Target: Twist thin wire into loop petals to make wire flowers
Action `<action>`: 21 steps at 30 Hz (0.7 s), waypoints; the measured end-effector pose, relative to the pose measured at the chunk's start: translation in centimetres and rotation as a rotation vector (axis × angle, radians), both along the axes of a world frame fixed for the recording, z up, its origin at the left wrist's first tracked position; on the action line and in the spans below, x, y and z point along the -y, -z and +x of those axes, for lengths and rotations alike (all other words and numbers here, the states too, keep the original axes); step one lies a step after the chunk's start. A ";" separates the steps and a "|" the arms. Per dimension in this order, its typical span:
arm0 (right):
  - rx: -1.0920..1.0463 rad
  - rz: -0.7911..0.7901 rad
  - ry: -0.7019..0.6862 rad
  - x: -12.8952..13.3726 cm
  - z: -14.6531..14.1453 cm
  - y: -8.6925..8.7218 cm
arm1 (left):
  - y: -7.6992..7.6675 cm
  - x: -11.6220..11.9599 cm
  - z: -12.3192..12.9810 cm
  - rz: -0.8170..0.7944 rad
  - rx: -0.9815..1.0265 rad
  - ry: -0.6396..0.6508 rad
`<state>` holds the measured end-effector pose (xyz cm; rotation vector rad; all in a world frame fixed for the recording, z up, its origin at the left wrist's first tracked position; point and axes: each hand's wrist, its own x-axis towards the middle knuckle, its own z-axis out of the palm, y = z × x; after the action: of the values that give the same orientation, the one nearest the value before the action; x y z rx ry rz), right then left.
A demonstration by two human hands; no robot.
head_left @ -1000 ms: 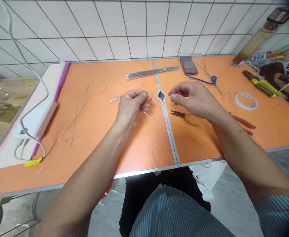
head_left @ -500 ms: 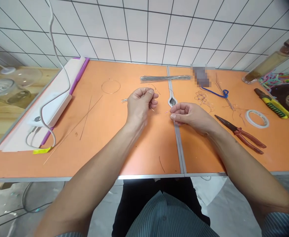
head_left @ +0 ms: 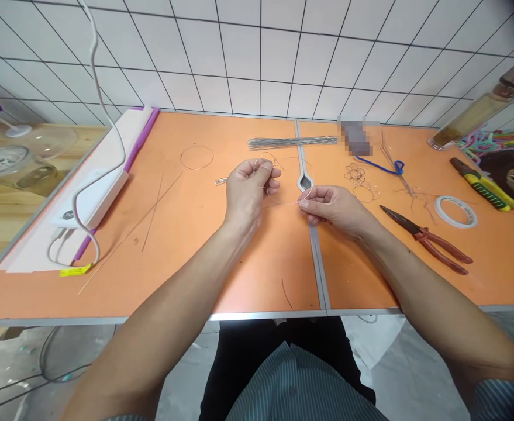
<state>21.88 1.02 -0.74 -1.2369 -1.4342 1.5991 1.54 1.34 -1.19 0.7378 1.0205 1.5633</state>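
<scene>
White square wall tiles (head_left: pixel 257 58) with dark grout rise behind an orange tabletop (head_left: pixel 221 280) edged in grey metal, and we look down on it from above. At far left we find a pale wooden surface (head_left: pixel 2 245) carrying clear glassware (head_left: pixel 2 161), then a flat white box (head_left: pixel 94 196) trailing a white cable (head_left: pixel 103 111) beside a purple strip (head_left: pixel 140 137). On the orange we see two long, thin straight wires (head_left: pixel 154 213) and a thin wire ring (head_left: pixel 196 157), with a bundle of straight silver rods (head_left: pixel 292 142) further back. Our left hand (head_left: pixel 248 190) is curled nearly shut, thumb pressed to the fingers, pinching a thin silver wire loop (head_left: pixel 313 187). Our right hand (head_left: pixel 335 210) pinches the loop's other side between thumb and forefinger, its remaining fingers loosely curled. The loop arcs between both hands, just beside a keyhole-shaped metal slot (head_left: pixel 304 182) in the table's seam. Further right we note copper wire curls (head_left: pixel 355 173), a blue cord (head_left: pixel 379 166), red-handled pliers (head_left: pixel 441 251), a white tape roll (head_left: pixel 455 211), a yellow-and-black utility knife (head_left: pixel 480 184) and a tall glass bottle (head_left: pixel 480 105) by the wall.
</scene>
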 end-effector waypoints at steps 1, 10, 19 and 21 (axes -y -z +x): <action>0.000 -0.003 0.000 0.0 0.0 0.0 | 0.0 0.0 0.0 0.001 -0.002 0.002; 0.003 -0.010 0.012 0.0 -0.2 -0.1 | -0.1 0.1 0.0 -0.002 -0.014 0.015; 0.060 0.018 0.032 -0.2 0.9 -0.3 | -0.5 0.2 0.0 0.002 -0.056 0.034; 0.079 0.034 0.041 -0.3 1.1 -0.3 | -0.5 0.2 0.0 0.004 -0.051 0.040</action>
<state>22.97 1.28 -0.41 -1.3151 -1.4690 1.5079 1.52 1.11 -0.71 0.7996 1.0344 1.5194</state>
